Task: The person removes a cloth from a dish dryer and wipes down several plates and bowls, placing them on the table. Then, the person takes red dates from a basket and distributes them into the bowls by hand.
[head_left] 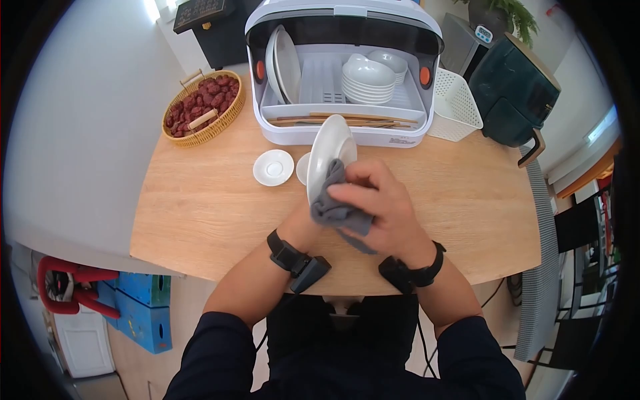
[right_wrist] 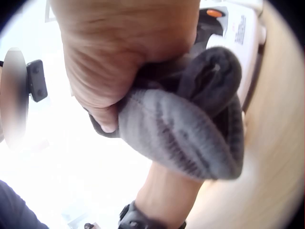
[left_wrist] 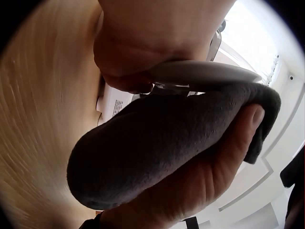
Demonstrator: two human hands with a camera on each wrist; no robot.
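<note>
A white plate [head_left: 327, 153] stands steeply tilted above the middle of the table in the head view. My left hand [left_wrist: 157, 33] grips it by its lower part; in the head view the plate and cloth hide most of that hand. With its fingers and thumb, my right hand [head_left: 387, 207] holds a bunched grey cloth [head_left: 337, 203] against the plate. In the right wrist view the cloth [right_wrist: 171, 133] hangs in folds below my right palm. Just beyond the hands, a small white saucer [head_left: 273, 167] lies on the table, and another saucer [head_left: 303, 169] is partly covered by the plate.
A white dish cabinet [head_left: 273, 137] stands open at the back, with plates, stacked bowls [head_left: 368, 80] and chopsticks inside. Left of it is a basket of red dates [head_left: 203, 103]. To its right are a white perforated basket [head_left: 456, 107] and a dark green air fryer [head_left: 510, 93].
</note>
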